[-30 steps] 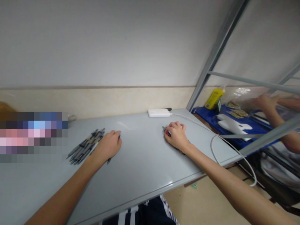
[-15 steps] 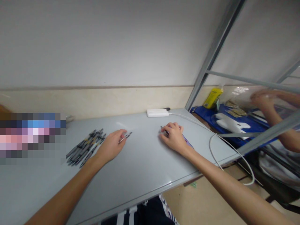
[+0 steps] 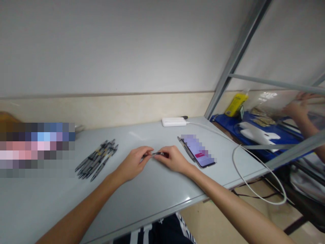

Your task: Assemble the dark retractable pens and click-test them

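In front of me a slim pen-like piece (image 3: pixel 154 154) with a dark and silvery surface spans my fingertips. My left hand (image 3: pixel 134 162) pinches its left end, and my right hand (image 3: pixel 175 158) closes over its right end. Much of the piece is hidden by my fingers, so whether it is one part or two I cannot tell. Left of my left hand lies a pile of grey and black pens (image 3: pixel 95 161). To the right of my right hand a phone (image 3: pixel 200 152) lies face up, with a single pen (image 3: pixel 186 149) along its left edge.
A white power bank (image 3: pixel 174 122) sits by the wall, its white cable (image 3: pixel 233 162) looping over the desk's right edge. Beyond a metal frame (image 3: pixel 236 61), another person's hand (image 3: pixel 297 110) is over a blue table (image 3: pixel 228 122). A blurred-out patch covers the far left.
My right hand has left the phone and moved left to meet my left hand. It now grips the piece there. My left hand has shifted slightly right and down.
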{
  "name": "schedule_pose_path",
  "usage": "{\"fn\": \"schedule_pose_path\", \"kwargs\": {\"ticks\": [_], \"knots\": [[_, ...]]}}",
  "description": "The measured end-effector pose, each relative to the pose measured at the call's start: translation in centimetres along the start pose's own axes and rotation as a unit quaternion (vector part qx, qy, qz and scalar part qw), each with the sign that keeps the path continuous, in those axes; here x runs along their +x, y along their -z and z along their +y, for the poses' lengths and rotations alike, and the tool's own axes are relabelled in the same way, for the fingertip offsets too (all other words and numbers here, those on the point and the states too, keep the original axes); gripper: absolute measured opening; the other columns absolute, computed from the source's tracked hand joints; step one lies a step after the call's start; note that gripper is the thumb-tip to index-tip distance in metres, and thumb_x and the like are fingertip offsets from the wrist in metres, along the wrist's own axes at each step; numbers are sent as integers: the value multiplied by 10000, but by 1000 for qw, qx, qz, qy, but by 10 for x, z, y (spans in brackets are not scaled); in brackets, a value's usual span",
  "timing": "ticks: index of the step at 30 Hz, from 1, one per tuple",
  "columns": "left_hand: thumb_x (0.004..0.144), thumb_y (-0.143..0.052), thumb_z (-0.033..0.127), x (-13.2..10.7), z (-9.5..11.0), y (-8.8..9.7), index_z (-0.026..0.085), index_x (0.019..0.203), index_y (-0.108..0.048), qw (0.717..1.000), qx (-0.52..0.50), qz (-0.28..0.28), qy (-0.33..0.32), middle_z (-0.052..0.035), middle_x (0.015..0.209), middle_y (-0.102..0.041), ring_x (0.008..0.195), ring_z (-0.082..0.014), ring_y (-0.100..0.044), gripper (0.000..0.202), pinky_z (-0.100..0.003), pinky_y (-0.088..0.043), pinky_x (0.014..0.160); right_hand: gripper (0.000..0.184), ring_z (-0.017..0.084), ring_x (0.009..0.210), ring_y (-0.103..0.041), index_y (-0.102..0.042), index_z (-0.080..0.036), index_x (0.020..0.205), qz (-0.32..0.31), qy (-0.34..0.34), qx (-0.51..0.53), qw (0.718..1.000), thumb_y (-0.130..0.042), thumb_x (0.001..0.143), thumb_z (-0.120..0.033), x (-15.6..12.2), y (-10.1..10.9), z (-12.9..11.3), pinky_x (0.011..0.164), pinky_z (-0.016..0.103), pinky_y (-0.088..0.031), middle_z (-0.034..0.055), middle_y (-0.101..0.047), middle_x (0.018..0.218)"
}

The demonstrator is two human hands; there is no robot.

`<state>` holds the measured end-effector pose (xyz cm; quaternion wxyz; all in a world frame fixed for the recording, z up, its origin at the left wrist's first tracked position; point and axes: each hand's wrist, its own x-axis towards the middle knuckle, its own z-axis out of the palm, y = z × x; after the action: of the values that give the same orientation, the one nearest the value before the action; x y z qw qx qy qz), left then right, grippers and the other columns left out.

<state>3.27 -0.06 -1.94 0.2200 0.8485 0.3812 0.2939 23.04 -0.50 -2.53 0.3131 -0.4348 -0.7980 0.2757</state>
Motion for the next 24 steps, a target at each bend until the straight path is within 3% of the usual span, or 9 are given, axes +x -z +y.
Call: {"fn": "schedule_pose_path", "kwargs": {"ticks": [3,6,11,17,20,24], "knots": [[882,-442,248,2,-5,10,181,984,-640,1000,25,13,6,-71,961,-696,889,-188,-626,233,-329,-477,833,388,78,467,-338,-582,-146,581,46,-88,144,985,-582,801,-466,6,7,5,463,228,-236,-41,-432,489],[861,-475,288,3,-9,17,172,977,-645,997,19,58,44,-70,935,-700,826,-182,-624,236,-314,-483,782,401,70,422,-316,-623,-141,647,86,-147,261,950,-601,753,-527,10,10,7,430,226,-207,-47,-447,469],[804,-568,390,4,-17,13,158,929,-638,982,-93,132,98,-39,799,-677,733,-162,-616,273,-271,-481,695,504,66,409,-361,-657,-120,657,104,-183,388,897,-565,728,-611,9,7,10,415,221,-219,-15,-510,492],[708,-676,435,7,-20,9,142,830,-644,954,-201,173,143,-34,717,-668,666,-148,-610,320,-252,-475,618,575,86,442,-431,-654,-116,647,116,-194,467,855,-509,733,-666,10,8,11,421,225,-270,25,-557,543],[700,-673,477,9,-17,11,133,860,-659,940,-245,171,163,-63,739,-701,686,-173,-642,379,-297,-512,660,548,93,446,-443,-640,-128,653,124,-193,482,846,-525,726,-658,10,9,13,418,229,-289,30,-573,563],[705,-664,499,9,-15,12,114,914,-662,931,-277,172,166,-95,764,-720,698,-190,-665,438,-345,-539,706,367,73,435,-411,-607,-140,621,113,-167,459,865,-670,689,-495,7,10,14,420,221,-290,-7,-538,549]]}}
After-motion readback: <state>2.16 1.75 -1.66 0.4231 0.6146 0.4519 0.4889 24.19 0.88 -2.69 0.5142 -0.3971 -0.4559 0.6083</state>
